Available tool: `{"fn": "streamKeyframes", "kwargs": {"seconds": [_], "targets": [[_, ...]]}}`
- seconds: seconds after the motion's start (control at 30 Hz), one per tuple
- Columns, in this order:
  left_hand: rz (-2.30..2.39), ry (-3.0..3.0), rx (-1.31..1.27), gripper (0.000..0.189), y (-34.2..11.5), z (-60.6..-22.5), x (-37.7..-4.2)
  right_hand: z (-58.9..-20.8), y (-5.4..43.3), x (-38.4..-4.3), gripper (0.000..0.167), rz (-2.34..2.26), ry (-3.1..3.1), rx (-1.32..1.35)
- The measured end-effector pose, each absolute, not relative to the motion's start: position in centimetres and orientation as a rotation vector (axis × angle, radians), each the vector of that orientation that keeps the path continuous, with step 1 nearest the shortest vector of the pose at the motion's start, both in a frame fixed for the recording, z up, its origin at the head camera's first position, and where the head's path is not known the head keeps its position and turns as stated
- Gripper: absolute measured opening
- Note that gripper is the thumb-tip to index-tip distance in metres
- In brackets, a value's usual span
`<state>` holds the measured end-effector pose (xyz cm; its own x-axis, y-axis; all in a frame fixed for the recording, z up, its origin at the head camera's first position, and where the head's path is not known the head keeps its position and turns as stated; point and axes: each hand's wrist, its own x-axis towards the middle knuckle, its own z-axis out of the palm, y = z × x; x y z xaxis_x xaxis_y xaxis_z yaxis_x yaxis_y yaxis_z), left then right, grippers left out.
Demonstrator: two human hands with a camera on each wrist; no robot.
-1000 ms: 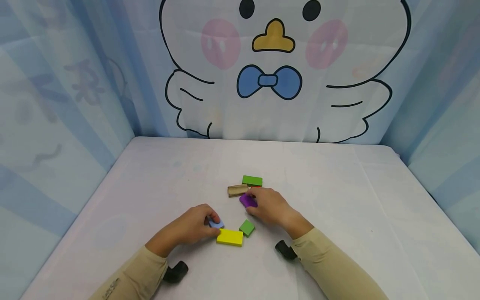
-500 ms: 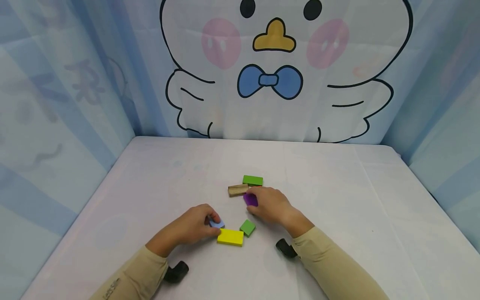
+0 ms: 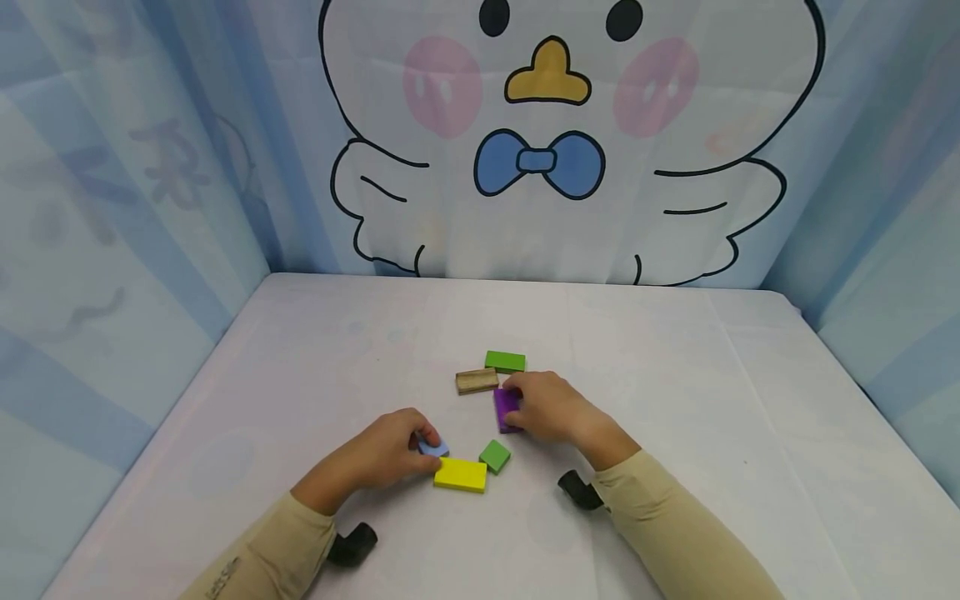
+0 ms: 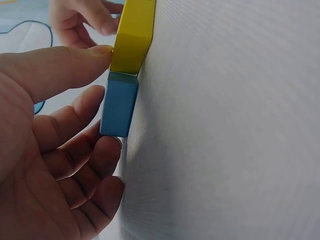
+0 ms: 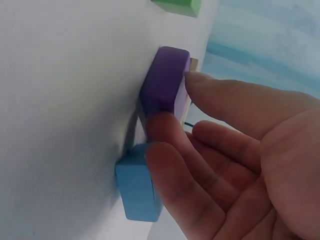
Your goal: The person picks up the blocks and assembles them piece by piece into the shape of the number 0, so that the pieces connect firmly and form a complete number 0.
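My left hand [image 3: 386, 454] has its thumb at the left end of a yellow block [image 3: 461, 475] and curled fingers on a light blue block [image 3: 433, 448]. In the left wrist view the blue block [image 4: 120, 104] lies end to end with the yellow one [image 4: 134, 35]. My right hand [image 3: 551, 408] pinches a purple block [image 3: 505, 410] between thumb and fingers, covering its right part. Beside those fingertips, the right wrist view shows another blue block [image 5: 137, 187], hidden by the hand in the head view. A small green block [image 3: 495, 456] touches the yellow block's right corner.
Beyond the purple block lie a bare wooden block [image 3: 477, 382] and a longer green block [image 3: 505, 361]. They rest on a white-covered table [image 3: 675, 350] with a printed curtain [image 3: 540, 225] behind it. Black wrist pieces [image 3: 352, 545] stick out from both sleeves.
My right hand has shifted slightly right, turning the purple block so its long side now points toward me. A sliver of red seen earlier beside that hand is now hidden. My left hand stays put.
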<state>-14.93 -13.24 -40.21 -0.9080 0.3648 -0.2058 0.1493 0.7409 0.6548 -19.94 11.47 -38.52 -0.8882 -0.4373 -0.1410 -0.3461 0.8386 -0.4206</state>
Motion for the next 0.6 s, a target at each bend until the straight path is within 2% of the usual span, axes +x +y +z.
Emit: {"fn": "streamKeyframes", "kwargs": {"seconds": [0.6], "targets": [[0.952,2.634,0.387,0.018,-13.16,-40.18,-14.79,-38.42,12.07,-19.84,0.053,-0.569,2.759,-0.618]]}}
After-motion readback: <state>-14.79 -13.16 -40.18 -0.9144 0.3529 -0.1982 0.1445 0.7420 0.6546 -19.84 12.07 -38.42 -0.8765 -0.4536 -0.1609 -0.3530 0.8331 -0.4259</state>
